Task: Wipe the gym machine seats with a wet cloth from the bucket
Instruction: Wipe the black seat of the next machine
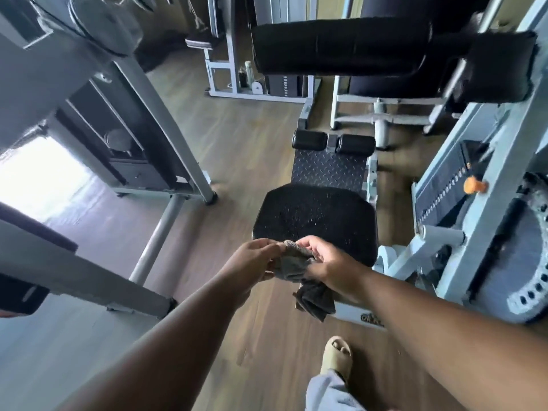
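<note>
In the head view, both hands are meeting low in the centre of the frame, just in front of the near edge of the black seat (315, 216). The left hand (252, 264) is pinching the upper corner of the grey cloth (292, 266) between fingers and thumb, while the right hand (329, 262) is curling around the other side of the bunched cloth, gripping it. A darker tail of the cloth is hanging down below the right wrist, over the wooden floor (237, 143). The seat is lying in the middle of the frame, its textured surface showing pale specks, with a ridged footplate (329, 167) and two black roller pads (333, 142) beyond it. A large black pad (341, 46) is filling the upper centre. At the right edge, a pale blue machine frame (486, 161) is carrying an orange knob (473, 185). At the bottom centre, a foot in a tan sandal (338, 355) is standing on the floor.
</note>
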`<action>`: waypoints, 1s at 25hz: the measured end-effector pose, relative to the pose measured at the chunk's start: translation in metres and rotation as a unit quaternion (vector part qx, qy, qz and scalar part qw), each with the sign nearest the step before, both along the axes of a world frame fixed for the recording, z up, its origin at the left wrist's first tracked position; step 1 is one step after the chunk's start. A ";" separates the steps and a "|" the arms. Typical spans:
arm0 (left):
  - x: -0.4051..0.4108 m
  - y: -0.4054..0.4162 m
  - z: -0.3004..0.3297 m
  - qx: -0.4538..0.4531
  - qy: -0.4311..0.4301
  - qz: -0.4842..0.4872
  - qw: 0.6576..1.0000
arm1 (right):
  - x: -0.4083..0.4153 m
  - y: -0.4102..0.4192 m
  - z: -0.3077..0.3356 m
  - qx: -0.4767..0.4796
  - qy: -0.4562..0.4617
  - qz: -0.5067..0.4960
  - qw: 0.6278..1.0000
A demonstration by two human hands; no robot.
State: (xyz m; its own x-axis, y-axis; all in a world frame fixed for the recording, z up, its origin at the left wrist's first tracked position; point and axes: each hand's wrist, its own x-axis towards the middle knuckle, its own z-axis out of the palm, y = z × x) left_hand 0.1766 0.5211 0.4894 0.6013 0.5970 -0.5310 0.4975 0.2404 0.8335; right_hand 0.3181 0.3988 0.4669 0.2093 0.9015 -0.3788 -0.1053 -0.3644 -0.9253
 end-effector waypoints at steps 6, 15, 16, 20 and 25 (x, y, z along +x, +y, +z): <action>0.103 0.054 -0.002 0.137 0.005 -0.008 0.990 | 0.114 0.070 -0.005 -0.038 -0.036 0.078 0.996; 0.222 0.102 -0.014 0.348 -0.005 -0.247 0.904 | 0.207 0.083 -0.024 0.034 -0.320 -0.079 0.943; 0.233 0.108 -0.013 0.372 -0.013 -0.272 0.887 | 0.214 0.082 -0.024 0.048 -0.346 -0.103 0.931; 0.265 0.133 0.004 0.440 -0.072 -0.347 0.825 | 0.230 0.081 -0.010 0.057 -0.372 -0.182 0.908; 0.280 0.172 0.014 0.428 -0.123 -0.409 0.797 | 0.232 0.091 0.015 0.047 -0.213 -0.187 0.958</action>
